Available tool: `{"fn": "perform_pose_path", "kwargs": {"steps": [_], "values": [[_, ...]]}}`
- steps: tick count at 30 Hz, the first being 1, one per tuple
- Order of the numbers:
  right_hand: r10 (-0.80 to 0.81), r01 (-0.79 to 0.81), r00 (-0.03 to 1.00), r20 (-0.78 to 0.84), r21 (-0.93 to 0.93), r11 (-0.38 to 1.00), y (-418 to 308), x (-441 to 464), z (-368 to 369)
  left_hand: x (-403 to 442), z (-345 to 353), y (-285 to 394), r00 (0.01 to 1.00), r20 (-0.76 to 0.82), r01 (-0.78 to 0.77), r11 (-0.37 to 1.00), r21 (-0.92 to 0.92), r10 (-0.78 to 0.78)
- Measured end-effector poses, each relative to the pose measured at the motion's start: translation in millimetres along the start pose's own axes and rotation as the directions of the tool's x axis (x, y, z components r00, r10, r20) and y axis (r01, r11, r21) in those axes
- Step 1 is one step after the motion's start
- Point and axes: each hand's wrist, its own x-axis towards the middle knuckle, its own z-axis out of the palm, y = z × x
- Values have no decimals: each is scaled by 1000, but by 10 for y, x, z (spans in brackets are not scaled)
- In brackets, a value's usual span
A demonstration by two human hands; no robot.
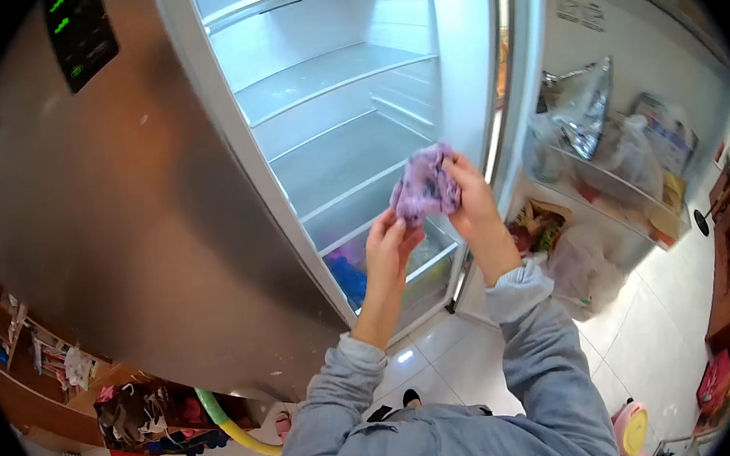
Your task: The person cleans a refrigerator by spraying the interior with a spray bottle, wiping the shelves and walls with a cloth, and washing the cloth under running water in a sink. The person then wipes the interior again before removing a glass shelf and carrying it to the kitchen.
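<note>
Beyond the grey sleeves (343,384), the two hands are a little apart with a crumpled purple cloth (424,191) between them: the left hand (390,245) pinches its lower-left corner with the fingertips, while the right hand (472,198) grips its right edge, though the fingers behind it are hard to make out. The cloth is held up before the open fridge (462,66), in front of its lower glass shelf (326,167), with a silver bag (589,116) in the door to the right.

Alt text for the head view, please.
A person's left hand and right hand hold a crumpled purple cloth before an open fridge. Bags sit inside the open door at right; a closed steel door fills the left.
</note>
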Motion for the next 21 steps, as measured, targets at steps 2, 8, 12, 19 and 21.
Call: {"fn": "perform_pose_path", "kwargs": {"steps": [2,8,12,19,21], "values": [[-80,80,996,25,3,997,-117,420,156,384,162,150,993,-15,-117,991,69,118],[-335,389,915,227,-273,880,-627,1883,645,1227,570,755,664,34,-569,475,671,747],[-280,613,775,567,-564,554,-475,2897,570,1744,466,1067,279,238,-390,-117,913,930],[279,827,560,780,-542,-146,415,3155,804,2386,53,1261,140,412,11,-417,909,900],[276,890,438,855,-455,-3,576,3059,994,2385,12,1238,85,405,-30,-404,914,910]]}}
